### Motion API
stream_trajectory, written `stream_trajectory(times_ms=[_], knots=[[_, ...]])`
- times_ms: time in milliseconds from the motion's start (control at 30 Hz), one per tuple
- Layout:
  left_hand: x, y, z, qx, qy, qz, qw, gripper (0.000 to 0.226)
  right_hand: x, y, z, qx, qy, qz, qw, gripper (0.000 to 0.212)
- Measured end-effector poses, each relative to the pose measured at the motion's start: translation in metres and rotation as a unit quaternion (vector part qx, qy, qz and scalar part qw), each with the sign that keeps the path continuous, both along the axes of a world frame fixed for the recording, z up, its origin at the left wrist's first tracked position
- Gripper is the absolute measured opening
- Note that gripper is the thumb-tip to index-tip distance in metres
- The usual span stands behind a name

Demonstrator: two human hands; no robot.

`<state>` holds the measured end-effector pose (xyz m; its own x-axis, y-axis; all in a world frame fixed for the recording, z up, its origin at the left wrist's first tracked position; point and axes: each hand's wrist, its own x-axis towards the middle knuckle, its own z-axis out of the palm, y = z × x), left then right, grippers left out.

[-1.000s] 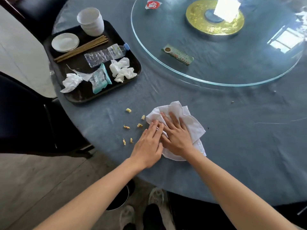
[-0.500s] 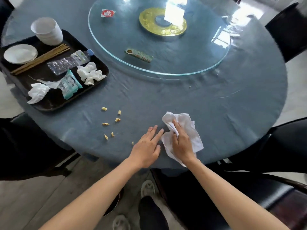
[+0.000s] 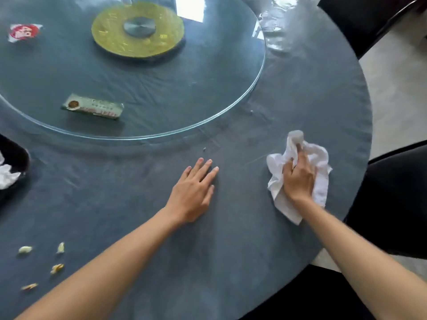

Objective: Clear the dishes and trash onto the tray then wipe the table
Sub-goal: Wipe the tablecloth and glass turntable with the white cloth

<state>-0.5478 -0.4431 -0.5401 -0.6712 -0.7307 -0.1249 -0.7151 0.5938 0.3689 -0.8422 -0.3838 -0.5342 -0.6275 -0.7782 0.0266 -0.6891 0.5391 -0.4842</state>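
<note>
My right hand (image 3: 299,179) presses on a bunched white cloth (image 3: 320,188) near the right rim of the round table with its blue-grey tablecloth (image 3: 231,262). My left hand (image 3: 193,192) lies flat on the tablecloth with fingers apart, holding nothing, well left of the cloth. Several yellow food scraps (image 3: 55,267) lie at the lower left. Only a corner of the black tray (image 3: 13,155) shows at the left edge, with a crumpled white tissue (image 3: 7,176) on it.
A glass turntable (image 3: 208,93) with a gold hub (image 3: 137,30) covers the table's far middle. On it lie a green wrapper (image 3: 92,106) and a red and white wrapper (image 3: 24,31). Black chairs (image 3: 392,204) stand at the right.
My right hand has slid the cloth to the right across the table. My left hand parted from it and stays flat. The view turned right, so most of the tray left the frame.
</note>
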Motion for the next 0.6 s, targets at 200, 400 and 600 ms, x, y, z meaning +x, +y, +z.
stream_trajectory(times_ms=[200, 400, 600], knots=[[-0.004, -0.030, -0.022, -0.074, 0.046, -0.022, 0.996, 0.058, -0.050, -0.123, -0.011, 0.057, 0.036, -0.018, 0.998, 0.056], [-0.005, -0.030, -0.017, -0.066, 0.128, 0.045, 0.989, 0.064, -0.057, -0.178, -0.014, 0.138, 0.057, 0.062, 0.987, 0.071], [0.001, -0.026, -0.013, -0.049, 0.207, 0.072, 0.974, 0.061, -0.012, -0.177, -0.020, 0.157, 0.082, 0.244, 0.953, 0.074]])
